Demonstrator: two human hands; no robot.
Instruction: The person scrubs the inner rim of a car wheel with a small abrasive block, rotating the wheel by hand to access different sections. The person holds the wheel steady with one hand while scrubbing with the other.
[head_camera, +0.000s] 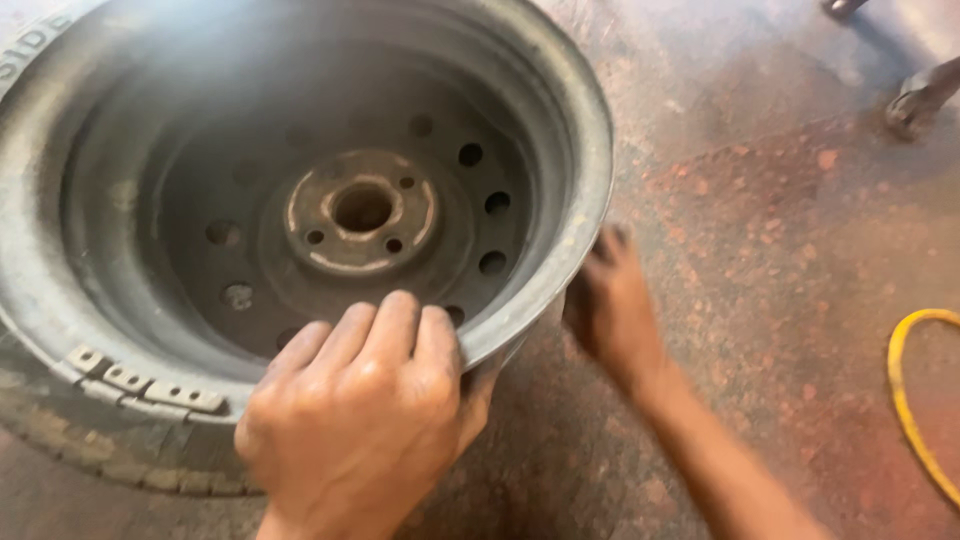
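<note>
Hands on a steel wheel rim (300, 200) lying on the floor (780, 220): left hand (365, 410) curled over its near edge, gripping; right hand (610, 300) blurred beside the rim, grip unclear. Keep fingers outside the tyre (100, 440) bead. Yellow hose (915, 400) lies right.

Left hand (360, 420): bare, no glove, no ring, no watch; knuckles and finger backs show, dusty grime in creases. Right hand (610, 305): bare, blurred, fingertips darkened with grime. Right forearm (720, 460): bare to frame edge, no sleeve visible.
</note>
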